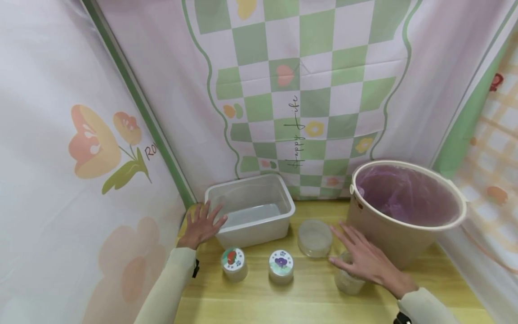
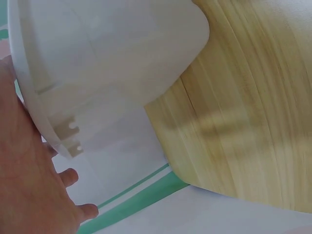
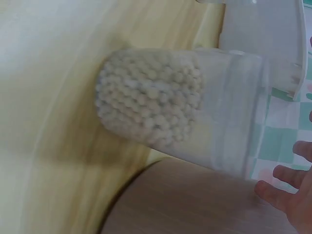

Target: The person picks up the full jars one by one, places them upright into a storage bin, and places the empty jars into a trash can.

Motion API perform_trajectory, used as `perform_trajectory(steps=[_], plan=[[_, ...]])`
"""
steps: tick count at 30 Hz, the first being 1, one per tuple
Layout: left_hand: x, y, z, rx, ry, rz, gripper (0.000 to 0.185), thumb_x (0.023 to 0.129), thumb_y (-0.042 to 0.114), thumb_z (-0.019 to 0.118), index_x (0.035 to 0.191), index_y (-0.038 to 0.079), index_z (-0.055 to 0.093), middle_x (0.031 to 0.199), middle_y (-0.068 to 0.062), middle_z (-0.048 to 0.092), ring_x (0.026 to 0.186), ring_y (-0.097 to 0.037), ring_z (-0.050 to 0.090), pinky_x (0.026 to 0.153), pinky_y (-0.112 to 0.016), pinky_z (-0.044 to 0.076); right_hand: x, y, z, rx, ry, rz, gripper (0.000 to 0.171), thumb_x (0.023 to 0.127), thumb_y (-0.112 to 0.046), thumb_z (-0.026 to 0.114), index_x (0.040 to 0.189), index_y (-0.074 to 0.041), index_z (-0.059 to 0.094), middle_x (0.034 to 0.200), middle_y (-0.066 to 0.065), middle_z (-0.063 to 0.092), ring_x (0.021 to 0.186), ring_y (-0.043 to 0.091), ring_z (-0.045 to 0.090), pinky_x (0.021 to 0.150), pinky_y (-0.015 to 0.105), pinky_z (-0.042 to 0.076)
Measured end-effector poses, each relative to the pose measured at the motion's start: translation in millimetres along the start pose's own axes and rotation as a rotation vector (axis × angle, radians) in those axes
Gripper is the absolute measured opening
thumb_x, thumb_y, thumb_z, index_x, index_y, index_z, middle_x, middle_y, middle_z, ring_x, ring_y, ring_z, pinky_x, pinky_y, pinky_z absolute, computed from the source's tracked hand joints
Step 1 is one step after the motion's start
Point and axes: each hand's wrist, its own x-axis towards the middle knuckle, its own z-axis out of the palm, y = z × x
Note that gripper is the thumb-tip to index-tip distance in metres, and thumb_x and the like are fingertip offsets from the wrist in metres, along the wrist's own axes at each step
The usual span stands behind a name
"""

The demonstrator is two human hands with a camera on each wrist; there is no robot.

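My left hand, fingers spread, is at the left end of a white plastic tub. In the left wrist view its fingers lie along the tub's rim; whether they touch it I cannot tell. With fingers extended, my right hand is over a clear jar and partly hides it. The right wrist view shows this jar filled partway with small cream-coloured balls. Behind and left of it sits a round clear container. Neither hand holds anything.
Two small tubs stand in front of the white tub, one with a red-printed lid, the other with a purple flower lid. A beige bucket with a purple liner stands right. Printed cloth hangs behind the wooden table.
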Motion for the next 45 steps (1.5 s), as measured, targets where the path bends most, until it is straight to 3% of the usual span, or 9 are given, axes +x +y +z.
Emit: perform_trajectory(steps=[8, 15, 21, 32, 37, 39, 42, 45], plan=[[-4.3, 6.2, -3.6, -0.011, -0.001, -0.004, 0.071, 0.113, 0.066, 0.032, 0.174, 0.032, 0.026, 0.184, -0.02, 0.004, 0.167, -0.054, 0.002, 0.128, -0.082, -0.007, -17, 4, 14, 0.008, 0.018, 0.018, 0.096, 0.096, -0.059, 0.075, 0.174, -0.024, 0.03, 0.18, 0.02, 0.023, 0.152, 0.059, 0.039, 0.099, 0.086, 0.048], [-12.0, 12.3, -7.2, -0.041, 0.011, -0.013, 0.069, 0.114, 0.06, 0.037, 0.174, 0.028, 0.029, 0.184, -0.02, 0.005, 0.167, -0.054, 0.002, 0.128, -0.082, -0.006, -30, 4, 26, 0.016, 0.037, 0.044, 0.101, 0.093, -0.06, 0.079, 0.174, -0.03, 0.027, 0.177, 0.023, 0.029, 0.147, 0.06, 0.045, 0.086, 0.086, 0.053], [-12.5, 10.9, -4.2, -0.041, 0.017, -0.021, 0.07, 0.113, 0.062, 0.037, 0.174, 0.028, 0.031, 0.184, -0.018, 0.003, 0.167, -0.054, 0.006, 0.129, -0.081, -0.001, -39, 3, 33, 0.024, 0.056, 0.063, 0.102, 0.092, -0.059, 0.081, 0.174, -0.033, 0.028, 0.178, 0.02, 0.028, 0.145, 0.058, 0.048, 0.082, 0.084, 0.055], [-11.2, 9.7, 0.1, -0.053, 0.031, -0.017, 0.07, 0.113, 0.062, 0.037, 0.173, 0.026, 0.033, 0.184, -0.017, 0.004, 0.167, -0.053, 0.009, 0.129, -0.08, 0.001, -50, 6, 49, 0.024, 0.123, 0.084, 0.102, 0.087, -0.056, 0.087, 0.171, -0.029, 0.036, 0.182, 0.012, 0.023, 0.142, 0.059, 0.048, 0.064, 0.074, 0.061], [-11.5, 9.7, -0.5, -0.052, 0.029, -0.017, 0.071, 0.113, 0.063, 0.037, 0.173, 0.025, 0.032, 0.185, -0.017, 0.003, 0.167, -0.053, 0.009, 0.129, -0.08, 0.001, -53, 8, 55, 0.021, 0.17, 0.093, 0.109, 0.082, -0.052, 0.093, 0.171, -0.028, 0.035, 0.182, 0.012, 0.02, 0.134, 0.064, 0.054, 0.064, 0.076, 0.06], [-11.7, 10.1, -1.1, -0.057, 0.029, -0.016, 0.071, 0.113, 0.062, 0.037, 0.173, 0.025, 0.032, 0.185, -0.017, 0.003, 0.167, -0.053, 0.009, 0.129, -0.08, 0.001, -55, 9, 57, 0.027, 0.19, 0.095, 0.111, 0.08, -0.049, 0.095, 0.171, -0.027, 0.035, 0.182, 0.013, 0.02, 0.13, 0.066, 0.057, 0.073, 0.081, 0.057], [-11.3, 10.1, -1.4, -0.066, 0.036, -0.013, 0.07, 0.113, 0.062, 0.038, 0.173, 0.025, 0.033, 0.185, -0.017, 0.004, 0.167, -0.053, 0.009, 0.129, -0.081, 0.002, -59, 10, 62, 0.041, 0.223, 0.1, 0.112, 0.078, -0.044, 0.097, 0.171, -0.023, 0.037, 0.18, 0.018, 0.022, 0.124, 0.067, 0.06, 0.076, 0.084, 0.055], [-10.3, 9.6, -0.9, -0.07, 0.048, -0.009, 0.07, 0.113, 0.062, 0.038, 0.172, 0.025, 0.034, 0.184, -0.018, 0.005, 0.167, -0.054, 0.01, 0.129, -0.081, 0.003, -63, 11, 67, 0.076, 0.248, 0.124, 0.112, 0.076, -0.039, 0.099, 0.169, -0.019, 0.039, 0.178, 0.023, 0.024, 0.12, 0.069, 0.061, 0.073, 0.084, 0.055]])
